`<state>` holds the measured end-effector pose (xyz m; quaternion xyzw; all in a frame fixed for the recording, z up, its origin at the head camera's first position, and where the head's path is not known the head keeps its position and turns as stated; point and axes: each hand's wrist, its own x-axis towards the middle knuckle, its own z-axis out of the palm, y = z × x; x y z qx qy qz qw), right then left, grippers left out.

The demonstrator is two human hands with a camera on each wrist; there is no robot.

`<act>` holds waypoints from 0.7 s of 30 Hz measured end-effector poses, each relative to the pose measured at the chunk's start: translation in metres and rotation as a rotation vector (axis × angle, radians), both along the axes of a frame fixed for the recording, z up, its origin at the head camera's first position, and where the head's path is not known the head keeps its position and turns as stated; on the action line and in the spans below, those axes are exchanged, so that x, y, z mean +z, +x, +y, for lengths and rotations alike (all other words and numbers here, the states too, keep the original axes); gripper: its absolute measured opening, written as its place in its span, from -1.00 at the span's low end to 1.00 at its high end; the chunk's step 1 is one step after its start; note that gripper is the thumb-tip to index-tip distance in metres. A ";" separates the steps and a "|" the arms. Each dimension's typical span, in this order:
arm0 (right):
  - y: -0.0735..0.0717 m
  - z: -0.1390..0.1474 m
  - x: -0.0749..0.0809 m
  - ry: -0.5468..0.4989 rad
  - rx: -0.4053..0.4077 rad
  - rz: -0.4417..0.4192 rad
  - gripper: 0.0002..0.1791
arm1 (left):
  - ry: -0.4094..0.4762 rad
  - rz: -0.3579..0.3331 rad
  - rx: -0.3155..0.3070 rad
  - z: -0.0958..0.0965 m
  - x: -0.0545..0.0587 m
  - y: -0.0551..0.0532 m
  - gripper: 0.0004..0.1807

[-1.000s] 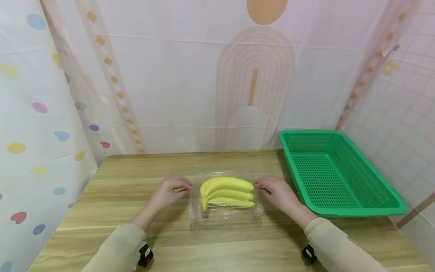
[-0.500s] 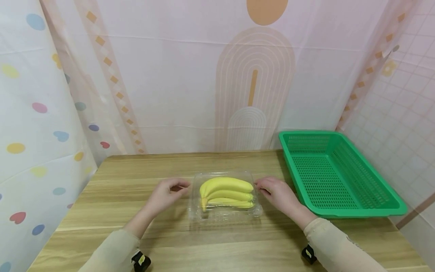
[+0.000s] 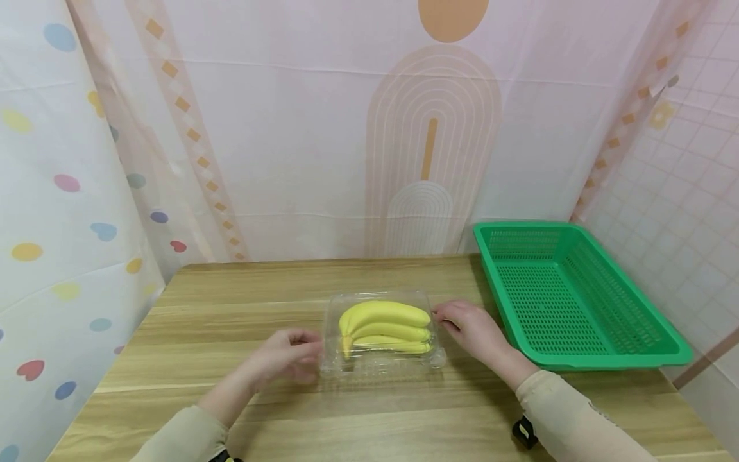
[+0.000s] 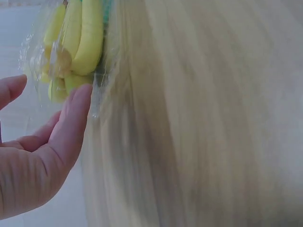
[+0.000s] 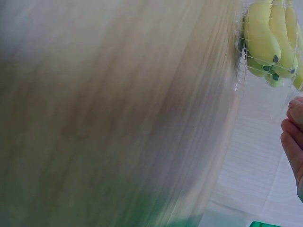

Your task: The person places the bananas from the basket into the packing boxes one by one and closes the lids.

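Observation:
A clear plastic clamshell box [image 3: 381, 369] lies on the wooden table in the head view, with a bunch of yellow bananas [image 3: 387, 313] showing through it. At its left side is my left hand [image 3: 284, 359], slightly blurred. The left wrist view has that hand's thumb apart from the extended fingers [image 4: 71, 120], whose tips are right by the box's end. My right hand [image 3: 470, 327] pinches the box's right edge between thumb and fingertips. In the right wrist view only part of this hand [image 5: 294, 137] shows, close below the banana tips [image 5: 274, 59].
A green perforated plastic basket [image 3: 568, 308] stands at the right of the wooden table [image 3: 231, 308], beyond my right forearm. Patterned curtains [image 3: 300, 141] hang behind the table and along both sides.
My left hand has come off the box's upper left edge and moved toward me along that side, its fingers loosening. The right hand, box and bananas stay nearly still.

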<state>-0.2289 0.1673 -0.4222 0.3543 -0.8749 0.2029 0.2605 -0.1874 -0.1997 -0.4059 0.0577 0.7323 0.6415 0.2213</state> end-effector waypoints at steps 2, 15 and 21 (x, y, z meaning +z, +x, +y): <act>0.000 0.000 0.000 0.001 -0.004 -0.003 -0.78 | 0.012 -0.013 -0.013 0.001 -0.001 0.002 -0.41; 0.001 0.001 -0.002 -0.006 -0.009 -0.016 -0.78 | 0.096 -0.088 0.010 0.011 -0.004 0.014 -0.58; 0.000 0.000 -0.003 -0.001 -0.014 -0.011 -0.79 | 0.147 -0.119 0.028 0.014 -0.006 0.015 -0.55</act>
